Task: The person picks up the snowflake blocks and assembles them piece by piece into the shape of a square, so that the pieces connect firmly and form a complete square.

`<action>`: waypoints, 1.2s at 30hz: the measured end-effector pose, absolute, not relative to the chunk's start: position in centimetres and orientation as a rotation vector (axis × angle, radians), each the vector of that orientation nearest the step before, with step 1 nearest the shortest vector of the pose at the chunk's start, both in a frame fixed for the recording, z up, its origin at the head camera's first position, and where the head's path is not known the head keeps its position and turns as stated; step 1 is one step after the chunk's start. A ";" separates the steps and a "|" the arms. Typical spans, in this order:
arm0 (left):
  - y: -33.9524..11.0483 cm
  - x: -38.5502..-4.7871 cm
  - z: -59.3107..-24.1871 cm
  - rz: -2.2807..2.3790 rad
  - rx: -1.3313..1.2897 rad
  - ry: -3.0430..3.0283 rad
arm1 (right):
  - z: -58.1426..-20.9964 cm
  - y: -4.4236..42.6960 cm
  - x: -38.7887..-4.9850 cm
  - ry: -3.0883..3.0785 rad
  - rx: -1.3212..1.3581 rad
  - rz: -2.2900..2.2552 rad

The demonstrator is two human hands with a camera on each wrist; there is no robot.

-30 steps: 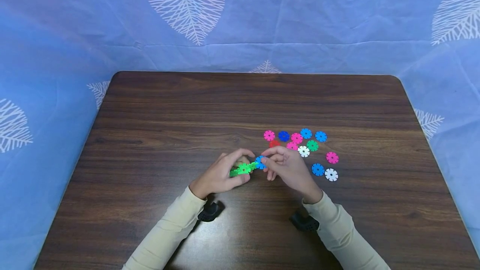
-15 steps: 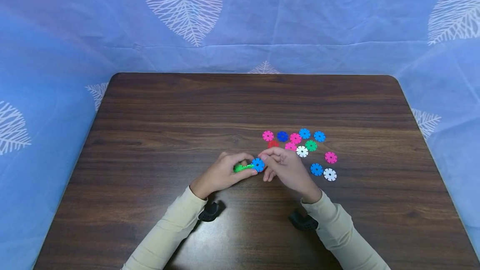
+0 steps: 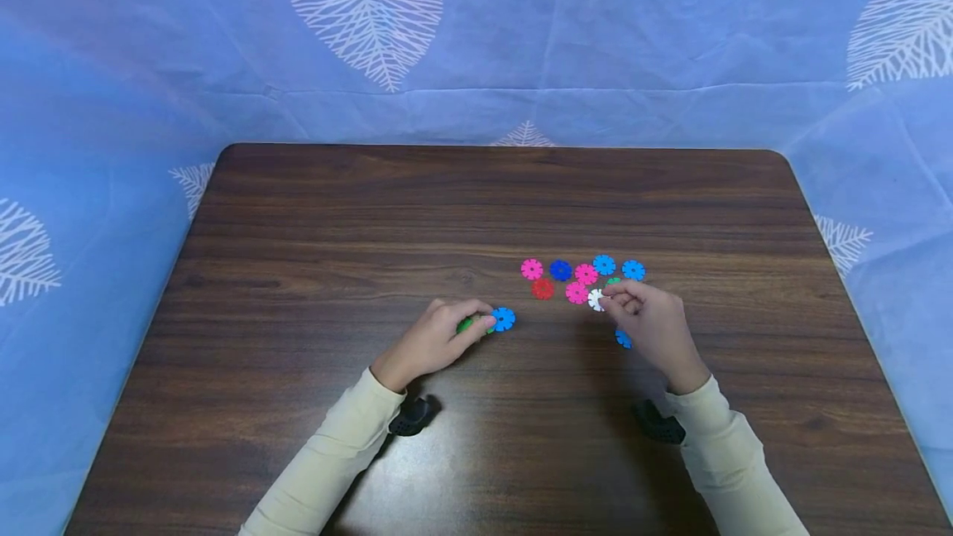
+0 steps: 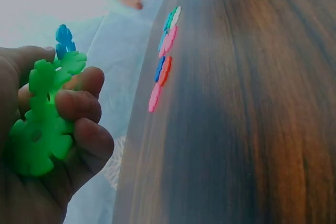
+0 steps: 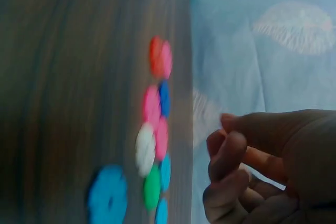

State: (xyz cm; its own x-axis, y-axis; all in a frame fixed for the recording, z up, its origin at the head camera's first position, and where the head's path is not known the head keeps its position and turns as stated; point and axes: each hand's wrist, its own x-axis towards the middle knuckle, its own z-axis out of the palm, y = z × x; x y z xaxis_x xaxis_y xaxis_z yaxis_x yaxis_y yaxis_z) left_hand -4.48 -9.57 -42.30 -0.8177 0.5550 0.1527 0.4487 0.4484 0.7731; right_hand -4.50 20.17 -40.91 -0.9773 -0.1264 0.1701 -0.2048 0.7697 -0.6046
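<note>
So, your left hand (image 3: 432, 344) has a grip on a chain of bright green snowflake discs (image 4: 44, 145), with a blue snowflake disc (image 3: 508, 323) on its end, just below centre in the head view. Your right hand (image 3: 658, 325) looks released, fingers loosely curled, right of centre, partly covering a white snowflake disc (image 3: 595, 299) on the wood-grain table (image 3: 335, 213).

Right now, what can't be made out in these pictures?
Head: most of the green pieces, behind the left hand; parts of the green disc and lower blue disc, behind the right hand.
Left wrist: right hand, cut off by the top edge.
Right wrist: slots of the white disc, blurred.
</note>
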 end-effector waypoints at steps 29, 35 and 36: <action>-9.8 -4.3 -41.9 1.224 0.794 2.629 | -41.9 23.2 -2.9 -3.233 -0.072 0.730; -9.8 -4.3 -41.9 1.211 0.799 2.646 | -41.9 23.1 -2.9 -3.167 -0.045 0.772; -9.8 -4.3 -42.0 1.214 0.804 2.648 | -41.9 23.1 -2.9 -3.152 -0.042 0.775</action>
